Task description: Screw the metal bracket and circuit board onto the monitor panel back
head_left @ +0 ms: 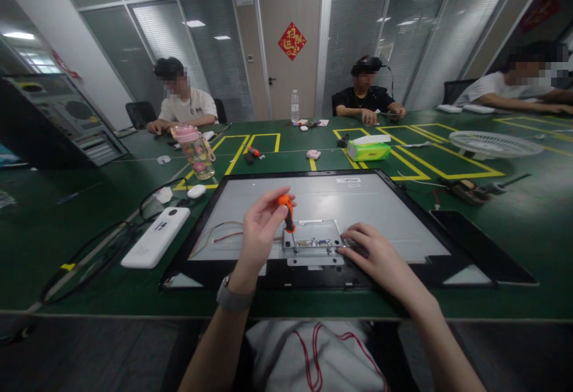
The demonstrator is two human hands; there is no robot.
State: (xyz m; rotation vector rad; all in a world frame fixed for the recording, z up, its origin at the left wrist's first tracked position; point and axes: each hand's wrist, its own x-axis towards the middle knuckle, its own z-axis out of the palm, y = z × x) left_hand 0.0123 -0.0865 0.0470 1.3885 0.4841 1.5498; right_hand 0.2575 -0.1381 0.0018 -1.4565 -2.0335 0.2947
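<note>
A monitor panel (385, 201) lies face down on the green table in front of me, its grey metal back up. My left hand (262, 228) is closed on an orange-handled screwdriver (287, 210), held upright with its tip at the left end of a small metal port bracket (313, 243). My right hand (373, 255) rests on the bracket's right edge, fingers bent and pressed on it. Thin wires (219, 231) run over the panel left of the bracket.
A white power bank (156, 235) and black cables lie at my left. A pink-lidded bottle (197, 152), a green tissue box (368, 148) and a white fan (495, 143) stand farther back. A black slab (483, 249) lies at right. Three people sit across the table.
</note>
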